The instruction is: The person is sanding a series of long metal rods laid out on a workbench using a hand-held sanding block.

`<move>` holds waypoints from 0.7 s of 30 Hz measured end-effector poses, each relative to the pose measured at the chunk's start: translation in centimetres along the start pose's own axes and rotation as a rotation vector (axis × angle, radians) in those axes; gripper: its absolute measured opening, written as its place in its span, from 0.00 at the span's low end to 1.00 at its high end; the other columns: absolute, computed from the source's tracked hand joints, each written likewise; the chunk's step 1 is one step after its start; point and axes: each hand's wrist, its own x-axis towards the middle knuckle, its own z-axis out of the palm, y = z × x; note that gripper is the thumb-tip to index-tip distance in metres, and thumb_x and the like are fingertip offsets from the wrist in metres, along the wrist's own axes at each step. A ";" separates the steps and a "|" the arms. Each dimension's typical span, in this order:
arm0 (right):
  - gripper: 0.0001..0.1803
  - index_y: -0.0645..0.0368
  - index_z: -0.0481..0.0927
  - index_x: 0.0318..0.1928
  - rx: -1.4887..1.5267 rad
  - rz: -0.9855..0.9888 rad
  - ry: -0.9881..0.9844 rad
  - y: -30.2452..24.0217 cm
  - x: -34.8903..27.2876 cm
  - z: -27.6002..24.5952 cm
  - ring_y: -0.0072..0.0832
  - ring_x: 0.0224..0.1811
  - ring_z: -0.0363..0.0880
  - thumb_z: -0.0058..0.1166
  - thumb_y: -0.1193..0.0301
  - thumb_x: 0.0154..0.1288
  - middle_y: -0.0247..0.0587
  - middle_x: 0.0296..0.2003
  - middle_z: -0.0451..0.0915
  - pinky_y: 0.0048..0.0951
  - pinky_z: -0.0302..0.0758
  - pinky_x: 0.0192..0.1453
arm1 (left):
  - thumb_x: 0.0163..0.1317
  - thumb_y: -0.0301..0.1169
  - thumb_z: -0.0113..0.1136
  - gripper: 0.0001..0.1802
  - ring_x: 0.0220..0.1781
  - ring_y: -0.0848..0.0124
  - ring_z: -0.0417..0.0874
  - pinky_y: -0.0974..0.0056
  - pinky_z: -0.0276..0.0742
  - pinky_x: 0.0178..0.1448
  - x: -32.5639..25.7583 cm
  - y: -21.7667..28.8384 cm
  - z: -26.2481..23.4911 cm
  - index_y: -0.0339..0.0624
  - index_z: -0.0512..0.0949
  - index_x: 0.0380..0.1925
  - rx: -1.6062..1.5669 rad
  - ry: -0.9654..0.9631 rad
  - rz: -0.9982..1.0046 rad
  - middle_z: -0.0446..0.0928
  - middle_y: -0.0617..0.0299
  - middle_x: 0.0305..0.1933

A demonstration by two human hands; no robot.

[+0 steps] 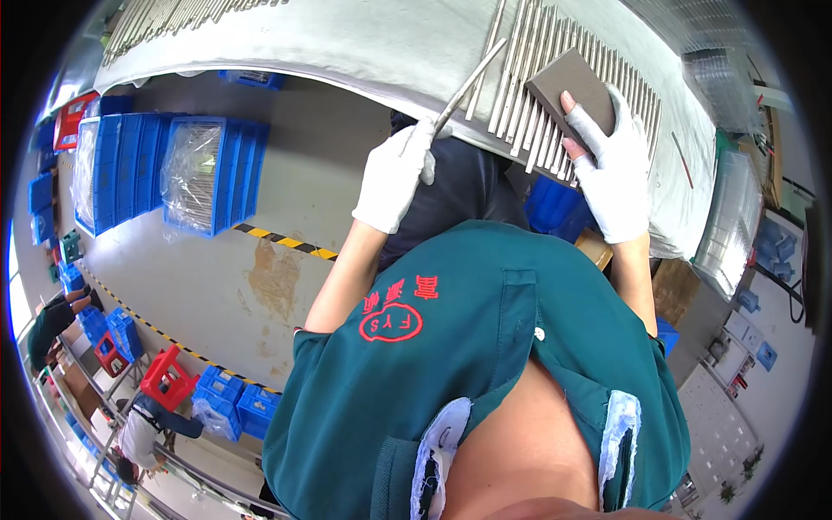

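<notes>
My left hand (395, 178), in a white glove, is closed round the near end of a slim metal rod (469, 85). The rod slants up and to the right, its far end over the white-covered table (347, 54). My right hand (617, 178), in a white glove with bare fingertips showing, grips a flat brown-grey block, like a sanding block (568, 80). That block rests on or just over a row of metal rods (517, 74), which lie side by side at the table's near edge. It hides part of the row.
More rods (173, 22) lie at the table's far left. Blue crates (130, 169) with plastic-wrapped contents stand on the floor to the left. Clear plastic packs (730, 221) are at the right edge. Two people (143, 433) are in the lower left, beyond a striped floor line (290, 243).
</notes>
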 end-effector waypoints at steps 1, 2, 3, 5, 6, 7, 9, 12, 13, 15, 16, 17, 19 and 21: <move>0.31 0.34 0.81 0.67 0.011 0.020 -0.006 -0.1 0.2 -0.1 0.54 0.63 0.75 0.67 0.67 0.63 0.58 0.68 0.70 0.46 0.72 0.69 | 0.77 0.41 0.58 0.17 0.19 0.86 0.62 0.76 0.57 0.25 -0.1 0.0 0.0 0.38 0.85 0.48 -0.010 -0.018 0.000 0.74 0.72 0.23; 0.31 0.33 0.81 0.66 0.041 -0.008 0.008 -0.2 0.2 -0.2 0.55 0.60 0.76 0.68 0.67 0.62 0.59 0.67 0.71 0.46 0.73 0.66 | 0.77 0.41 0.58 0.16 0.19 0.86 0.62 0.77 0.57 0.24 -0.1 0.0 0.0 0.38 0.85 0.47 -0.020 -0.008 -0.006 0.74 0.72 0.23; 0.31 0.31 0.81 0.66 0.067 -0.021 0.025 -0.2 0.3 -0.2 0.56 0.58 0.77 0.68 0.67 0.61 0.60 0.66 0.71 0.47 0.74 0.64 | 0.77 0.40 0.59 0.16 0.19 0.87 0.62 0.77 0.57 0.24 -0.2 0.0 0.0 0.38 0.85 0.47 -0.031 0.000 -0.013 0.74 0.72 0.23; 0.32 0.30 0.81 0.66 0.084 -0.038 0.044 -0.1 0.2 -0.2 0.57 0.55 0.78 0.69 0.66 0.60 0.61 0.65 0.71 0.48 0.75 0.61 | 0.76 0.39 0.60 0.15 0.21 0.85 0.65 0.76 0.61 0.27 -0.2 -0.2 0.2 0.38 0.85 0.47 -0.025 0.021 -0.026 0.75 0.71 0.24; 0.32 0.30 0.81 0.66 0.076 -0.041 0.045 0.1 0.1 -0.1 0.57 0.55 0.78 0.69 0.66 0.60 0.62 0.64 0.71 0.48 0.75 0.61 | 0.75 0.38 0.60 0.15 0.22 0.84 0.68 0.74 0.65 0.30 -0.2 -0.2 0.3 0.38 0.85 0.47 -0.007 0.034 -0.033 0.76 0.71 0.24; 0.32 0.30 0.81 0.66 0.069 -0.044 0.047 0.2 0.0 0.0 0.57 0.55 0.79 0.69 0.66 0.60 0.62 0.64 0.72 0.48 0.76 0.61 | 0.75 0.37 0.61 0.14 0.24 0.82 0.71 0.72 0.69 0.33 -0.2 -0.3 0.4 0.37 0.85 0.48 -0.005 0.045 -0.025 0.77 0.70 0.25; 0.32 0.30 0.81 0.66 0.054 -0.044 0.050 0.4 -0.1 0.2 0.57 0.55 0.78 0.69 0.66 0.60 0.62 0.65 0.71 0.48 0.76 0.61 | 0.74 0.37 0.61 0.14 0.27 0.82 0.74 0.72 0.71 0.35 -0.1 -0.4 0.6 0.38 0.85 0.48 0.065 0.065 0.025 0.79 0.69 0.26; 0.32 0.29 0.81 0.66 0.032 -0.052 0.063 0.4 -0.1 0.4 0.56 0.55 0.78 0.69 0.65 0.60 0.61 0.65 0.71 0.48 0.75 0.61 | 0.75 0.37 0.60 0.14 0.23 0.86 0.68 0.75 0.63 0.28 0.0 -0.3 0.6 0.39 0.85 0.51 0.108 0.049 0.098 0.79 0.71 0.26; 0.32 0.29 0.81 0.66 0.024 -0.056 0.068 0.4 -0.1 0.4 0.56 0.55 0.78 0.69 0.65 0.60 0.61 0.65 0.71 0.48 0.75 0.61 | 0.75 0.37 0.60 0.15 0.21 0.87 0.64 0.76 0.58 0.23 0.0 -0.2 0.5 0.40 0.85 0.53 0.115 0.036 0.118 0.79 0.72 0.25; 0.31 0.30 0.80 0.67 0.051 -0.011 0.012 0.2 0.0 0.2 0.56 0.61 0.76 0.68 0.66 0.62 0.62 0.67 0.70 0.48 0.73 0.66 | 0.74 0.37 0.61 0.14 0.26 0.83 0.73 0.73 0.68 0.32 -0.2 0.0 0.1 0.40 0.85 0.51 0.177 0.034 0.101 0.80 0.69 0.27; 0.31 0.31 0.80 0.67 0.064 0.012 -0.015 0.1 -0.1 0.1 0.56 0.63 0.75 0.67 0.66 0.63 0.62 0.68 0.69 0.47 0.71 0.69 | 0.74 0.37 0.61 0.14 0.29 0.81 0.77 0.72 0.73 0.37 -0.3 0.2 0.0 0.39 0.85 0.50 0.208 0.032 0.092 0.81 0.68 0.27; 0.31 0.31 0.80 0.68 0.055 0.010 -0.014 0.1 -0.1 0.1 0.56 0.64 0.75 0.67 0.66 0.63 0.62 0.69 0.69 0.47 0.71 0.69 | 0.74 0.36 0.61 0.14 0.29 0.82 0.77 0.72 0.73 0.36 -0.3 0.3 0.0 0.39 0.85 0.50 0.189 0.033 0.071 0.81 0.68 0.27; 0.31 0.31 0.80 0.68 0.037 0.007 -0.011 0.0 -0.1 -0.1 0.56 0.64 0.75 0.67 0.66 0.63 0.61 0.69 0.69 0.47 0.71 0.69 | 0.73 0.36 0.61 0.13 0.27 0.82 0.76 0.71 0.73 0.35 -0.5 0.6 0.0 0.40 0.85 0.50 0.152 0.039 0.020 0.81 0.68 0.27; 0.31 0.30 0.80 0.66 0.028 -0.027 0.037 0.0 -0.1 0.0 0.55 0.59 0.77 0.68 0.66 0.61 0.60 0.67 0.70 0.48 0.73 0.65 | 0.73 0.36 0.62 0.14 0.26 0.82 0.75 0.71 0.72 0.34 -0.6 0.7 0.1 0.40 0.84 0.50 0.111 0.061 -0.039 0.81 0.68 0.27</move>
